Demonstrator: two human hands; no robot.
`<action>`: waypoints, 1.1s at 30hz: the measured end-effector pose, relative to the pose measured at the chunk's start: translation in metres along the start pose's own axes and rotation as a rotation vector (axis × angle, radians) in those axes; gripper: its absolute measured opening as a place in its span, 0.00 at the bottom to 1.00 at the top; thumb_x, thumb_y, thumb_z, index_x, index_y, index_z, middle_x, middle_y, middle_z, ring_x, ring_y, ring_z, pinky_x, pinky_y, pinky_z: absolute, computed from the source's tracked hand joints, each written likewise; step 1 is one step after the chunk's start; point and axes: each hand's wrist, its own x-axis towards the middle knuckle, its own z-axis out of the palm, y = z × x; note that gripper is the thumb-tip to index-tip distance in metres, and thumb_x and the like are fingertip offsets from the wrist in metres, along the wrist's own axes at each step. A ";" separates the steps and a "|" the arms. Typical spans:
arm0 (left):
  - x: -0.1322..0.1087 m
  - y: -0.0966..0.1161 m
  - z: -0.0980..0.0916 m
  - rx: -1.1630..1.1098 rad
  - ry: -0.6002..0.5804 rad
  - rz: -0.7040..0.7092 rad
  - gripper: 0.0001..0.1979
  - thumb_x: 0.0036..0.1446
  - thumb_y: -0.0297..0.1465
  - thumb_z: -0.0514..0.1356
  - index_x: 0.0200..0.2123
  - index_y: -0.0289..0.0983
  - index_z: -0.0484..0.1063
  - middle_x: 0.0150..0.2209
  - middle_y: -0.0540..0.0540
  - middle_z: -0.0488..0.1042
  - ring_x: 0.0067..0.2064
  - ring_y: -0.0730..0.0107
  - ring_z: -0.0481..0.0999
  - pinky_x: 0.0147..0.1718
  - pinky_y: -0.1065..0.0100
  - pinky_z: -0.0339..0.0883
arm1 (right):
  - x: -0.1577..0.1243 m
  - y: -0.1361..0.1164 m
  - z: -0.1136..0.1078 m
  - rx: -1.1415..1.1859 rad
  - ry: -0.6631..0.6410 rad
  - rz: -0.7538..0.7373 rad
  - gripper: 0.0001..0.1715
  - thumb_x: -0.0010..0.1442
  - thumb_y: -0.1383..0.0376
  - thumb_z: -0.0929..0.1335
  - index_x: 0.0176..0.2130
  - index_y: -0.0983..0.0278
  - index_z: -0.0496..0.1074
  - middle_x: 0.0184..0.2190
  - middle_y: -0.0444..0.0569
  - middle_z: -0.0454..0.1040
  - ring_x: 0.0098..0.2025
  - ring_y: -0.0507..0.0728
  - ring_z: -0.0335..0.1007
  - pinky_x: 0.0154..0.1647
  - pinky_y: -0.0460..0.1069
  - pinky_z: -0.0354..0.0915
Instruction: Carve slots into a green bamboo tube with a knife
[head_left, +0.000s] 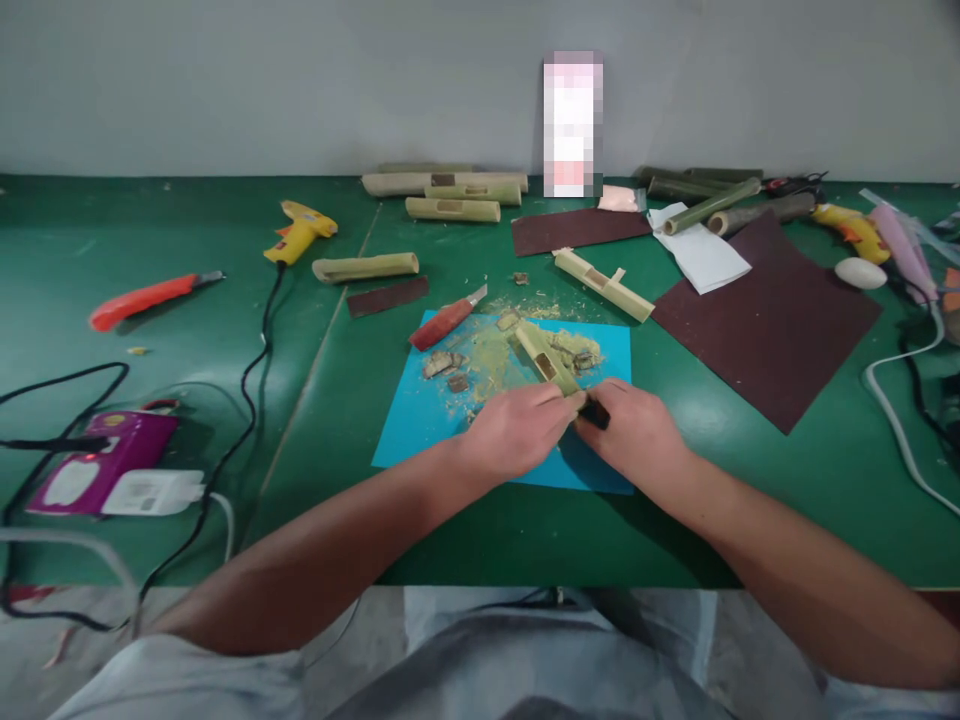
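The bamboo tube [535, 347] lies slanted over the blue sheet [405, 440], its near end at both hands. The left hand [525, 425] has its fingers curled closed around it; the right hand [637, 428] pinches a small dark piece [596, 411] against that end. Good handling here likely means a firm left grip, light even pressure from the right, and wrists clear of the shavings [491, 360].

The one view looks out from the wearer's head, facing forward and down over the tabletop [450, 550], fairly near both hands [521, 430] [637, 435], reaching from the wearer's clothing [525, 670] to the wall [262, 90]
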 end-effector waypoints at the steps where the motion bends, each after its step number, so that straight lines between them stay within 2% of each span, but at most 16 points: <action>1: -0.001 -0.001 -0.001 0.003 0.003 0.013 0.21 0.74 0.35 0.45 0.54 0.36 0.74 0.35 0.44 0.75 0.35 0.68 0.76 0.31 0.70 0.69 | 0.000 0.000 0.000 0.006 -0.001 -0.002 0.08 0.61 0.61 0.68 0.31 0.61 0.69 0.31 0.46 0.73 0.32 0.54 0.68 0.32 0.49 0.55; 5: -0.004 -0.009 -0.003 0.052 0.032 0.027 0.19 0.73 0.34 0.47 0.56 0.37 0.73 0.35 0.45 0.76 0.34 0.69 0.76 0.29 0.71 0.68 | 0.001 -0.001 -0.002 0.023 -0.013 -0.006 0.12 0.61 0.58 0.70 0.31 0.62 0.69 0.31 0.46 0.73 0.32 0.54 0.68 0.31 0.49 0.55; 13: 0.007 -0.020 0.000 0.096 0.090 -0.010 0.21 0.73 0.33 0.45 0.57 0.35 0.73 0.35 0.44 0.75 0.36 0.69 0.76 0.33 0.69 0.70 | 0.003 0.000 -0.004 0.041 -0.039 0.022 0.12 0.59 0.58 0.72 0.29 0.61 0.69 0.29 0.45 0.72 0.31 0.54 0.67 0.30 0.50 0.52; 19: -0.001 -0.011 -0.002 0.043 0.011 0.027 0.22 0.73 0.37 0.44 0.56 0.39 0.75 0.32 0.46 0.74 0.32 0.70 0.74 0.29 0.71 0.67 | 0.003 0.002 -0.001 0.052 -0.025 0.030 0.10 0.59 0.60 0.71 0.30 0.61 0.68 0.30 0.45 0.72 0.32 0.54 0.67 0.31 0.49 0.53; 22: -0.001 -0.012 -0.002 0.061 0.039 -0.011 0.22 0.73 0.36 0.44 0.56 0.36 0.74 0.33 0.44 0.75 0.33 0.68 0.75 0.29 0.70 0.67 | 0.003 0.002 0.000 0.041 -0.026 0.034 0.12 0.59 0.58 0.71 0.30 0.61 0.68 0.29 0.45 0.72 0.31 0.54 0.67 0.30 0.50 0.53; 26: -0.002 -0.013 -0.003 0.041 -0.020 0.029 0.22 0.73 0.35 0.44 0.57 0.37 0.73 0.33 0.45 0.74 0.33 0.68 0.74 0.29 0.70 0.68 | 0.002 0.001 0.000 0.039 -0.015 0.027 0.10 0.60 0.59 0.70 0.30 0.61 0.69 0.30 0.46 0.73 0.32 0.54 0.68 0.31 0.49 0.54; 30: -0.001 -0.015 -0.004 0.084 0.040 -0.033 0.22 0.73 0.35 0.44 0.57 0.36 0.73 0.33 0.45 0.74 0.34 0.67 0.75 0.30 0.69 0.68 | 0.002 0.000 -0.002 0.031 -0.027 0.024 0.12 0.60 0.58 0.71 0.30 0.61 0.68 0.30 0.46 0.72 0.32 0.54 0.67 0.30 0.49 0.53; 33: -0.001 -0.016 -0.004 0.091 0.004 -0.016 0.22 0.73 0.35 0.44 0.58 0.37 0.73 0.32 0.45 0.74 0.33 0.68 0.74 0.29 0.69 0.67 | 0.003 0.000 -0.002 0.029 -0.036 0.019 0.13 0.61 0.57 0.71 0.30 0.61 0.68 0.30 0.46 0.72 0.31 0.54 0.67 0.31 0.49 0.53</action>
